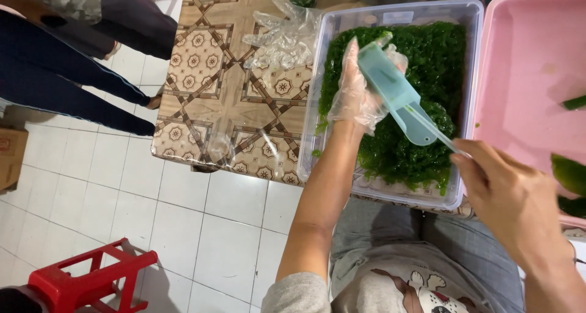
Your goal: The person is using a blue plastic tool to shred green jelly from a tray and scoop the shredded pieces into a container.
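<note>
We see a pale blue plastic scoop (397,96) lying slantwise across our left hand (360,93), its broad squared end up by the fingertips and its rounded end pointing down toward our right hand (506,197). The left hand wears a thin, crinkled clear plastic glove; its fingers (351,59) are stretched long and close together behind the scoop, with the thumb side curled round its upper part, so the scoop is cradled rather than gripped hard. From the scoop's rounded end a thin clear handle runs down to the right hand, whose bare fingers (467,157) are pressed together in a pinch on the tip of that handle.

Both hands hover over a clear rectangular plastic tub (329,50) that stands on the surface (207,75), which is covered with a glossy brown cloth printed in star and octagon shapes. The tub is filled with a dense, wet-looking mass of green seaweed (427,62), bright, beaded and tangled. Just left of the tub lies a loose crumpled clear glove (281,38). To the right of the tub sits a smooth pink plastic basin (525,62), touching or nearly touching it. On the white tiled floor (183,215) below stands a red plastic stool (91,282), and another person's legs (67,87) in dark trousers stand well apart at the upper left.
</note>
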